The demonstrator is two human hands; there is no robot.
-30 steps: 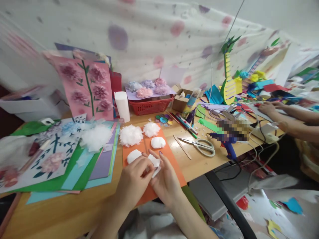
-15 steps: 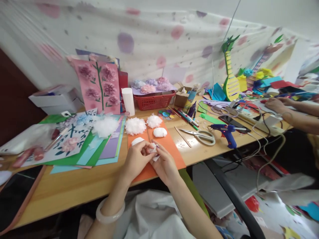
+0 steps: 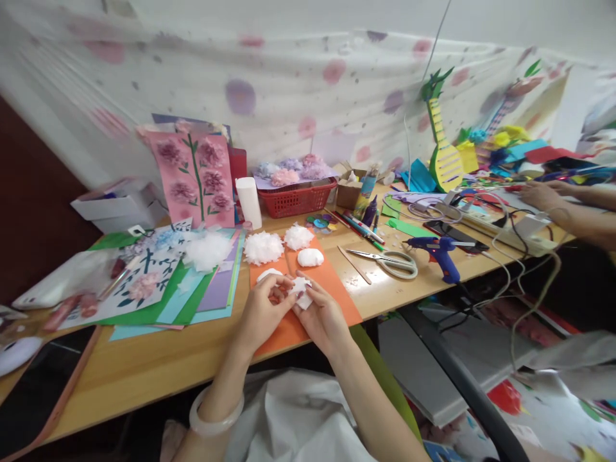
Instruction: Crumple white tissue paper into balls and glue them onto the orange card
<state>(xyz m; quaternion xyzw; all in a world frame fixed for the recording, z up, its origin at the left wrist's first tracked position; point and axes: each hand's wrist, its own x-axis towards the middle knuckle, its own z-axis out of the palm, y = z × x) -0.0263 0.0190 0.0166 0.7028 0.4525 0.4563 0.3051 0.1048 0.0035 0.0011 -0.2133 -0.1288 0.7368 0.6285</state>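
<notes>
Between my two hands is a small white piece of tissue paper (image 3: 302,296), its edges folded or crumpled. My right hand (image 3: 325,316) pinches it from the right, fingers curled beneath. My left hand (image 3: 264,309), with a white bangle at the wrist, grips its left edge with thumb and fingertips. Both hands hover over an orange sheet (image 3: 337,295). On that sheet lie two fluffy white paper pom-poms (image 3: 263,248) and a smooth white wad (image 3: 310,257). Another white wad (image 3: 268,274) is partly hidden behind my left hand.
Scissors (image 3: 385,262), a wooden stick (image 3: 355,265) and a blue glue gun (image 3: 436,253) lie to the right. Coloured sheets (image 3: 216,292) and a white fluffy heap (image 3: 206,249) are on the left. A red basket (image 3: 298,200) stands behind. Another person's hands (image 3: 543,196) work far right.
The white paper between my fingers is turned and shows more of its face. My hands stay nearly in place; the view has shifted slightly.
</notes>
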